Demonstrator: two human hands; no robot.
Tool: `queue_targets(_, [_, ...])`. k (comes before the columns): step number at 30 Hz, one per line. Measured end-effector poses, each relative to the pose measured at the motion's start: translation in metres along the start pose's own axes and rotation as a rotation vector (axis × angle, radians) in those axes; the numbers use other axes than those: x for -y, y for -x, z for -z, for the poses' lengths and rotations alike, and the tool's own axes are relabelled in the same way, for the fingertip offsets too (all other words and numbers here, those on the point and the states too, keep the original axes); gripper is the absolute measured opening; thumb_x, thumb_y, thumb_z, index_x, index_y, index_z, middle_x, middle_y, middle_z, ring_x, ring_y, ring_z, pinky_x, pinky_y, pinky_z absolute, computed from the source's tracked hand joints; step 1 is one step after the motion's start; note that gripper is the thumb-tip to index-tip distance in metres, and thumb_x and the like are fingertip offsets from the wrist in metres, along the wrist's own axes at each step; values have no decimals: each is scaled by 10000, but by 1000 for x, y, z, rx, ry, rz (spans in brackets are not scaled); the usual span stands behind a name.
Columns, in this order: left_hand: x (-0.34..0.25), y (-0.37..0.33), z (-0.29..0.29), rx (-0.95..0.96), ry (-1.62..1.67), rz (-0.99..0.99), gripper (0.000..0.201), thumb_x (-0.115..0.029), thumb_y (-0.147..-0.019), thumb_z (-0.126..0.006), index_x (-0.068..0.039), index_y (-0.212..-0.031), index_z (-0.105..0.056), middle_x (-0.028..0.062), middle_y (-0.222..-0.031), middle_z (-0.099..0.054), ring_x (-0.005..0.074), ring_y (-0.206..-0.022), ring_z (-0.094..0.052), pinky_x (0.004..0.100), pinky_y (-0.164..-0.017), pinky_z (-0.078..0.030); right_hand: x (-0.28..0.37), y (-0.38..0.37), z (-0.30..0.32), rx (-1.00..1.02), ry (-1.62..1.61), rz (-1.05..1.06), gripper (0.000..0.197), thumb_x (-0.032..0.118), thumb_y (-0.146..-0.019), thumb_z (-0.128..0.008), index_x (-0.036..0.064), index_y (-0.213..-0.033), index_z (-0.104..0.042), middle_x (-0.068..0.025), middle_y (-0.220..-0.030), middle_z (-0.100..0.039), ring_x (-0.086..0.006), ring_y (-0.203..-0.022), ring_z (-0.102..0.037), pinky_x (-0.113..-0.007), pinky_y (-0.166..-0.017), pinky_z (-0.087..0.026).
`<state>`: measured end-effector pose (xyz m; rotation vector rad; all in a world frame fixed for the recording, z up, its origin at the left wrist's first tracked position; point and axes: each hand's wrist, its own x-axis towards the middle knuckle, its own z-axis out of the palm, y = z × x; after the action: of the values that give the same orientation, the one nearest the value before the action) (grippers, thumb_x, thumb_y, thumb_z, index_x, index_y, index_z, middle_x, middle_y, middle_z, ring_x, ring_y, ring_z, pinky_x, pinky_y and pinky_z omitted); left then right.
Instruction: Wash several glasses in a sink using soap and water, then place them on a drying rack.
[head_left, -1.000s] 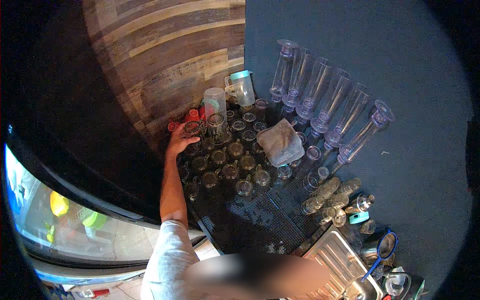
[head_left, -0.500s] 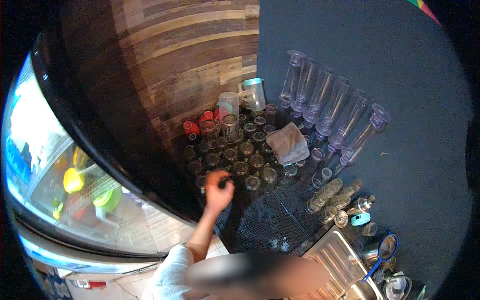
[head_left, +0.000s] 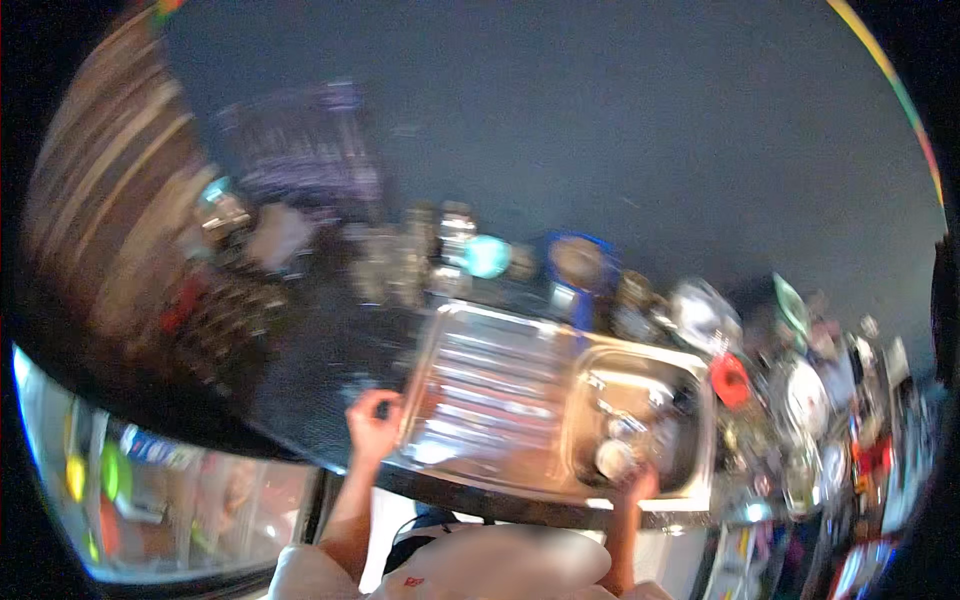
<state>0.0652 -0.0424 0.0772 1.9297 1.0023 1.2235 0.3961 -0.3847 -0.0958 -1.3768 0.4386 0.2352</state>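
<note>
A pale round item (head_left: 615, 459) lies in the sink basin (head_left: 640, 352), with the right hand (head_left: 638, 484) at its near rim, grip too blurred to tell, the ribbed drainboard (head_left: 490, 390) and half-open left hand (head_left: 373, 427) left of it, and a blue-rimmed strainer (head_left: 579, 262) behind it

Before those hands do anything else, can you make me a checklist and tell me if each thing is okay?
1. Left hand free: ok, its fingers are curled beside the draining board, and nothing shows in them.
2. Right hand holding firmly: cannot tell, it is blurred next to a round pale thing.
3. Sink basin free of things: not ok, several blurry things lie inside.
4. Blue-rimmed strainer out of the basin: ok, it is behind the sink, though its handle seems to reach the sink's edge.
5. Glass mugs all upright: cannot tell, too blurry.
</note>
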Motion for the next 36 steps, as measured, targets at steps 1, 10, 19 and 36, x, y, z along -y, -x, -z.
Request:
queue_targets(1, [-10, 8, -23, 26, -11, -23, 108, 40, -640, -577, -9, -733, -596, 90, -724, -609, 185, -692, -585, 288, -650, -460, 1, -3, 11, 171, -199, -218, 117, 237, -786, -480, 125, -757, -496, 11, -563, -432, -110, -446, -399, -245, -387, -319])
queue_targets(10, [-120, 105, -210, 644, 57, -102, 74, 18, -688, -602, -2, -759, -590, 81, -729, -610, 146, -671, -566, 265, -638, -444, 128, -20, 107, -45, -191, 62, 48, 73, -777, -540, 58, -785, -495, -18, -585, -472, -109, -482, -422, -263, -433, -355])
queue_targets(19, [-169, 163, -299, 921, 155, -63, 63, -17, -707, -622, -15, -768, -604, 73, -725, -614, 144, -667, -579, 255, -630, -457, 175, -81, 128, -306, 384, 639, 573, 183, -553, -755, 46, -1030, -471, -65, -817, -489, -177, -759, -481, -298, -702, -417])
queue_targets(36, [-153, 187, -312, 1151, 327, 68, 280, -29, -708, -597, -35, -988, -576, 71, -887, -624, 142, -830, -583, 267, -738, -457, 153, -49, 79, -298, 468, 692, 589, 216, -538, -755, 14, -1018, -481, -108, -867, -565, -206, -791, -559, -310, -739, -445])
